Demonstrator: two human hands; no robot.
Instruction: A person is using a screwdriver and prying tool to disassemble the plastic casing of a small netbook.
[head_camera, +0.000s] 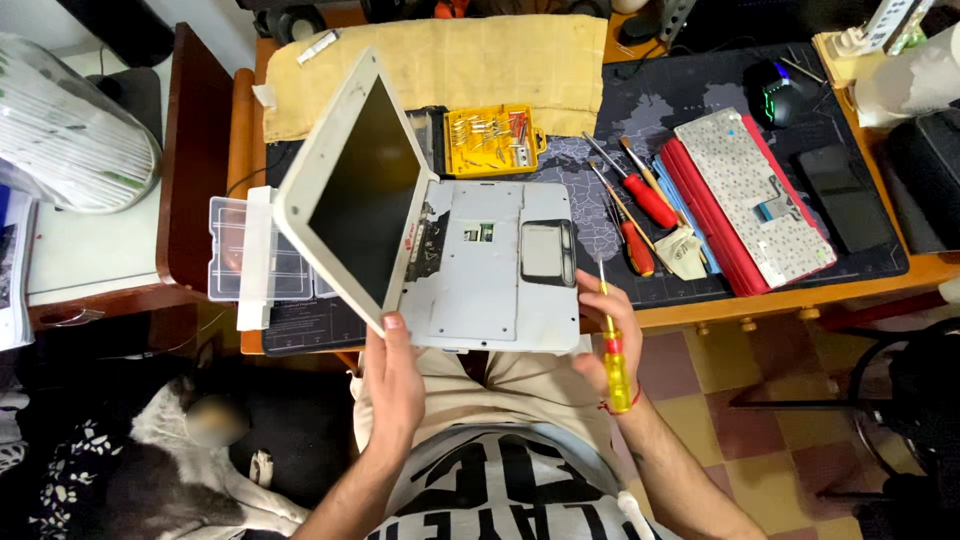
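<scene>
A white laptop (500, 262) with its keyboard removed lies at the desk's near edge, its screen lid (350, 185) open and tilted to the left. My left hand (395, 375) grips the lower corner where the lid meets the base. My right hand (608, 345) holds the base's right edge and also clasps a yellow and red screwdriver (613, 350), tip pointing up. The detached keyboard (752, 195) rests on a red cover at the right.
A yellow bit case (492, 140), two red screwdrivers (640, 215), a clear parts box (245, 250), a black phone (845, 198) and a mouse (778, 92) sit on the dark mat. A cloth (450, 65) lies behind. A cat (150, 460) rests on the floor at left.
</scene>
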